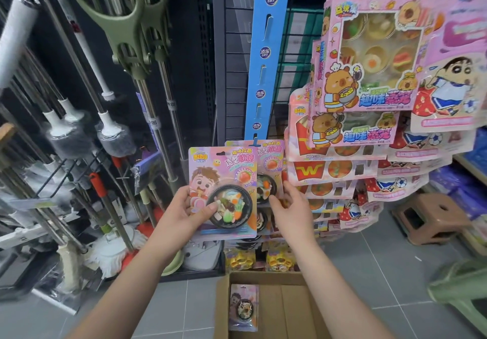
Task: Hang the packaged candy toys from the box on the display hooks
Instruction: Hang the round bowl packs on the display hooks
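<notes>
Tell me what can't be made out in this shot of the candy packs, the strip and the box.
Head view:
- Brown cardboard box: cut off by the bottom edge, so its pack count is unknown.
- Hung pink ramen-candy card: mostly hidden by the matching card in the left grip.
- Right grip: whether it pinches the hung card is hidden by its own back.
- Small print on the cards: blurred.

left: mops [116, 138] crowd | right: pink packs [369, 62] | between: blue strip [263, 56] open
</notes>
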Action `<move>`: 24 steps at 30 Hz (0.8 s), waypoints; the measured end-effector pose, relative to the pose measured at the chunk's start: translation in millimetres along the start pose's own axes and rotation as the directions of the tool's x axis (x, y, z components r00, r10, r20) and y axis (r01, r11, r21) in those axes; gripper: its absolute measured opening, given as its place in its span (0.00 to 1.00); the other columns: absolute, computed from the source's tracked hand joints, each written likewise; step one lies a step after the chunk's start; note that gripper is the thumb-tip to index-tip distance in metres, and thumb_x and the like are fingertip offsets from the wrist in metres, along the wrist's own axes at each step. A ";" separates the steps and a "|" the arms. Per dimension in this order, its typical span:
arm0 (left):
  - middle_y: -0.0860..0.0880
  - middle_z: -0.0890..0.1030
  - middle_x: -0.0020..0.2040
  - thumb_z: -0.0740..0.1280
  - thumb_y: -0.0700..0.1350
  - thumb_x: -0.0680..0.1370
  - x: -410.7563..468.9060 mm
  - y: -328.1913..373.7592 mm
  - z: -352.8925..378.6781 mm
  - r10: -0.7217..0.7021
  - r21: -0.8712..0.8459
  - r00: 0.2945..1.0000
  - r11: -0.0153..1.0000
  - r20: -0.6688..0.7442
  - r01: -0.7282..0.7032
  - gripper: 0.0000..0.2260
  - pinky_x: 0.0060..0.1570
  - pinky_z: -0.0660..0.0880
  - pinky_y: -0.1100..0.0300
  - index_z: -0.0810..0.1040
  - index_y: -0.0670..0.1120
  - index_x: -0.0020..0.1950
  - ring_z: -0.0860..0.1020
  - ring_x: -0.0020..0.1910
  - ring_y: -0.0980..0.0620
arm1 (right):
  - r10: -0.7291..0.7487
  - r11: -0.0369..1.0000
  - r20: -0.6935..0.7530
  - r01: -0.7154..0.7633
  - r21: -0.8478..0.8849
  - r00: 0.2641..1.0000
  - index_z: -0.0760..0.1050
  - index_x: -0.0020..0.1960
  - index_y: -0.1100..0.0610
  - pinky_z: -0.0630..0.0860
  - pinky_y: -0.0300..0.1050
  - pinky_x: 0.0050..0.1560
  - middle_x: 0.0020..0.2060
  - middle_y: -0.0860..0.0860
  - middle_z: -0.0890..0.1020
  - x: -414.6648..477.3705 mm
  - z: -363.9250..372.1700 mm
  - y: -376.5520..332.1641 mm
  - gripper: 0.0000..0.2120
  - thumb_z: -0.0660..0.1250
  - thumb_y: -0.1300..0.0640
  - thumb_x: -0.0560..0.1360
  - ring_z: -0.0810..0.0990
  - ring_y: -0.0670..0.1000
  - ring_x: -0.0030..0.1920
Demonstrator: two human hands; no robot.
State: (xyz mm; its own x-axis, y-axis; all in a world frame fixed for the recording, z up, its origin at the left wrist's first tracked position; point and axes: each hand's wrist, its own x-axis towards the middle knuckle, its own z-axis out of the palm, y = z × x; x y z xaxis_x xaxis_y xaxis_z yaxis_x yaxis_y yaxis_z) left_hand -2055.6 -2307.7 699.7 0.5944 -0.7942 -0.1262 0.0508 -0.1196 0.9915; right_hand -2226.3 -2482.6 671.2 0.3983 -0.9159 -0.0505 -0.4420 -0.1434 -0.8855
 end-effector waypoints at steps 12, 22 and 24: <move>0.53 0.86 0.58 0.76 0.53 0.72 10.0 25.4 25.7 0.075 0.003 0.996 0.997 0.044 -0.075 0.25 0.65 0.78 0.49 0.74 0.50 0.66 0.84 0.58 0.53 | -0.105 0.967 0.238 0.044 0.250 0.966 0.70 0.63 0.35 0.76 0.31 0.52 0.58 0.36 0.79 -29.6 -27.6 -40.6 0.15 0.69 0.45 0.78 0.78 0.29 0.54; 0.54 0.85 0.60 0.76 0.62 0.71 41.0 75.0 42.9 0.231 0.091 0.973 0.969 -0.001 -0.230 0.27 0.65 0.77 0.45 0.74 0.55 0.66 0.84 0.60 0.53 | -0.213 0.904 0.080 0.166 0.394 0.974 0.67 0.75 0.39 0.71 0.20 0.48 0.59 0.32 0.76 -4.6 -41.1 -70.1 0.24 0.68 0.46 0.80 0.74 0.22 0.53; 0.55 0.85 0.59 0.76 0.63 0.71 46.6 80.4 46.3 0.241 0.102 0.970 0.966 -0.013 -0.238 0.28 0.64 0.78 0.46 0.74 0.56 0.66 0.84 0.59 0.54 | -0.231 0.902 0.064 0.189 0.388 0.971 0.70 0.74 0.40 0.73 0.23 0.52 0.64 0.34 0.77 3.1 -42.1 -72.2 0.23 0.68 0.46 0.80 0.75 0.23 0.55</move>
State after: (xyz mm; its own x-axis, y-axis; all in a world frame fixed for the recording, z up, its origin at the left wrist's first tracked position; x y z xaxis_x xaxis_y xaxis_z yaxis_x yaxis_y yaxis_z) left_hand -2060.9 -2381.9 772.1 0.5999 -0.7915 0.1168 -0.1747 0.0129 0.9845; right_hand -2226.9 -2490.9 754.4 0.5407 -0.8317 0.1260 -0.0119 -0.1574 -0.9875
